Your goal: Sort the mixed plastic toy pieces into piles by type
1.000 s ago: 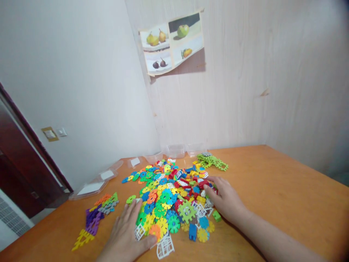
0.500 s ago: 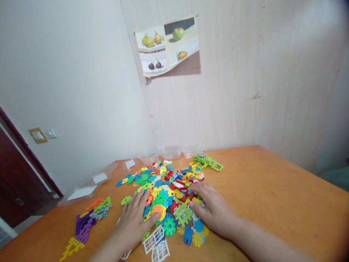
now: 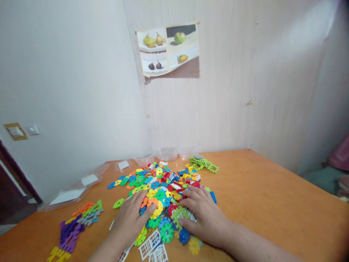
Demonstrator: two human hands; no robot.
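Both hands lie flat and open on the near side of the pile of plastic pieces [image 3: 163, 189], mid-surface [image 3: 272, 196]. Left hand [image 3: 128, 222] and right hand [image 3: 204, 214] have drawn closer since a second ago, crowding pieces inward; nothing gripped.

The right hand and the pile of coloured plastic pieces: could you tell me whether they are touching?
Touching. The head view shows the right hand lying palm-down on the pile of coloured plastic pieces, its fingers spread over them with no gap.
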